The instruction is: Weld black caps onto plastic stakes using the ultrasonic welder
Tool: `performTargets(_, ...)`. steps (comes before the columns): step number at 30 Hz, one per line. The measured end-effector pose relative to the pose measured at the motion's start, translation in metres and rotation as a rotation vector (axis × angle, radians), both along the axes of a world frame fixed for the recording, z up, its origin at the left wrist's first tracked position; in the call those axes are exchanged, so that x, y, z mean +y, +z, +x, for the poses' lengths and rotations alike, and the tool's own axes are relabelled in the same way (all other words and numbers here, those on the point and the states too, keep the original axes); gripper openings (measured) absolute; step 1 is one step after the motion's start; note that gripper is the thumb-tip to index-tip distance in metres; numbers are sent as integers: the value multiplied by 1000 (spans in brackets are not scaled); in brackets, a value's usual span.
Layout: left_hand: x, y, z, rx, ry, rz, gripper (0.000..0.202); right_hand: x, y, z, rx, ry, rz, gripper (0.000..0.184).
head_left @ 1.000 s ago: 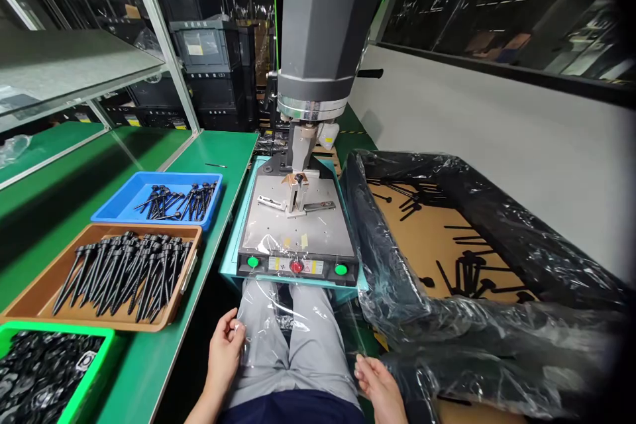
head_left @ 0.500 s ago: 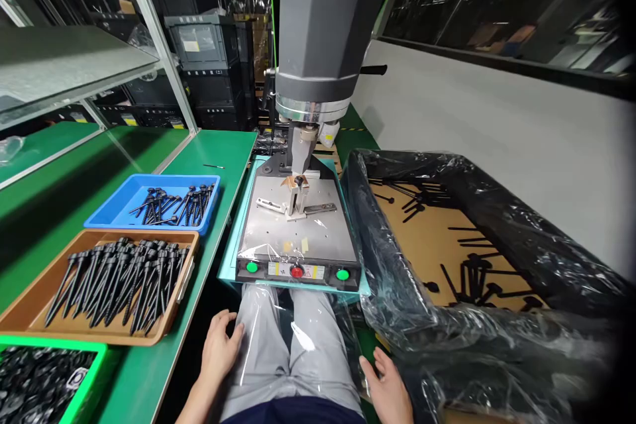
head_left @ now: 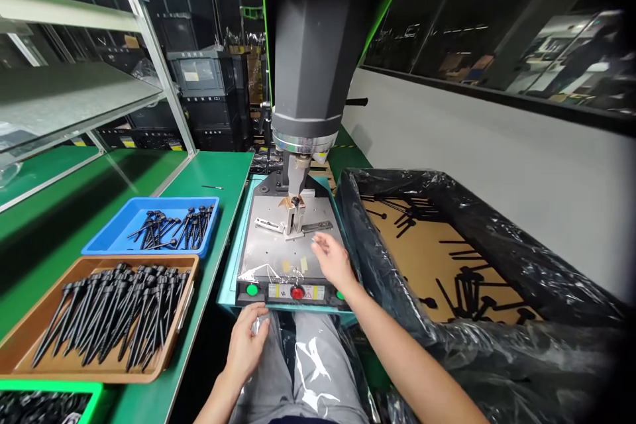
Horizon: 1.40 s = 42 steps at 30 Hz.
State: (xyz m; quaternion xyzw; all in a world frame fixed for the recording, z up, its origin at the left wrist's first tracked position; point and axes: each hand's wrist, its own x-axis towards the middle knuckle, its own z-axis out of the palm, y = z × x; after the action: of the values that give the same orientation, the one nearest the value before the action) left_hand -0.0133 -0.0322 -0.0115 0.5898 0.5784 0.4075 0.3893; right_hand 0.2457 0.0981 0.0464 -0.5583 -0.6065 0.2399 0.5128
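Observation:
My right hand (head_left: 334, 262) reaches over the metal plate (head_left: 265, 258) of a press-like machine. Its fingers are loosely stretched toward the upright metal fixture (head_left: 294, 220), a short gap away, and nothing shows in them. A small black part (head_left: 295, 201) sits on top of the fixture, under the grey machine head's narrow tip (head_left: 297, 175). My left hand (head_left: 248, 338) is by the machine's front edge above my leg, thumb apart from the fingers, holding nothing visible. The green left button (head_left: 252, 289) is just above it. The red button (head_left: 297, 293) is in the middle of the front panel.
On the green table (head_left: 226, 175) at left stand a blue tray (head_left: 106, 228) and a brown tray (head_left: 154, 374), both with black stemmed parts. A green bin (head_left: 94, 404) is nearer. At right is a plastic-lined box (head_left: 397, 265) with black stemmed parts. The heavy machine head (head_left: 308, 59) hangs above.
My right hand has risen from beside my leg to over the machine plate, covering most of the right green button. My left hand has moved up and right to the machine's front edge.

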Motion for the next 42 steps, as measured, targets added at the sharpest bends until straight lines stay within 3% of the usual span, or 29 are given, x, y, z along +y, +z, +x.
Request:
performTargets(4,-9,-5,-10,-7,24,-70,29,68,27,-10,-106,-11,34,38)
performTargets(8,-20,-17,-19,-12,24,-104,28,111,40,-16,-140,17,15,42)
performTargets(12,-28,-25,-25,-45,40,-106,28,130,44,-19,-155,88,19,24)
performTargets(16,-29,-25,-26,-84,60,-129,30,132,49,-21,-139,86,76,24)
performTargets(19,-25,-19,-25,-112,59,-145,31,119,55,-22,-120,73,136,24)
performTargets(23,-17,-3,-22,-144,48,-99,30,71,60,-22,-124,99,243,20)
performTargets(27,-2,22,-14,-150,11,14,26,10,65,-24,-130,172,330,23)
performTargets(31,20,54,5,-136,-70,174,20,-28,73,-30,-76,224,364,25)
performTargets(34,34,76,22,-97,-97,288,27,-43,71,-38,44,247,286,25)
performTargets(37,35,93,35,-40,-117,374,36,-57,63,-50,318,301,127,29)
performTargets(42,14,102,34,-29,-161,365,21,-80,56,-63,692,393,-265,31)
